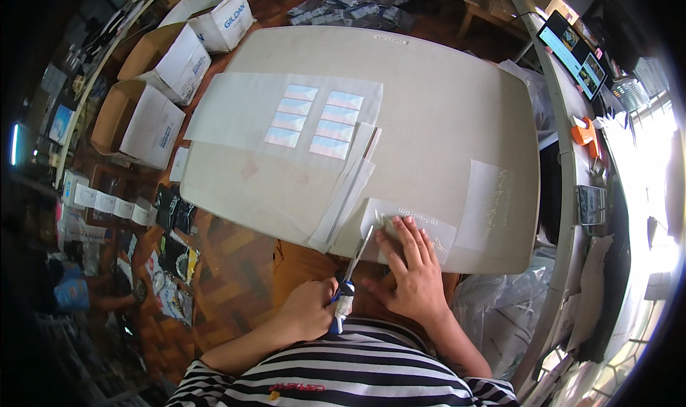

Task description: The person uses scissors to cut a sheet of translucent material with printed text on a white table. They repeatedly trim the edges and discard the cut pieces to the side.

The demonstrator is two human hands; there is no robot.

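My left hand (pixel 314 307) grips scissors (pixel 344 297) with blue handles and a pale wrapping, their metal blades pointing up beside the table's front edge. My right hand (pixel 411 271) lies with fingers stretched out on a translucent printed sheet (pixel 443 235) at the near edge of the beige table (pixel 457 107). The scissor tips are at that sheet's left side. Narrow paper strips (pixel 336 207) lie just left of it. Farther back, two columns of small pastel rectangles (pixel 336 117) rest on a long translucent backing. Another printed sheet (pixel 480 207) is on the right.
White cardboard boxes (pixel 161 121) line the left, with bagged items (pixel 171 278) on the wooden floor below. Another person's leg (pixel 86 293) shows at far left. A pile of packets (pixel 343 7) lies behind the table. A right-hand counter holds a tablet (pixel 564 46), phone (pixel 592 205) and orange tool (pixel 587 135).
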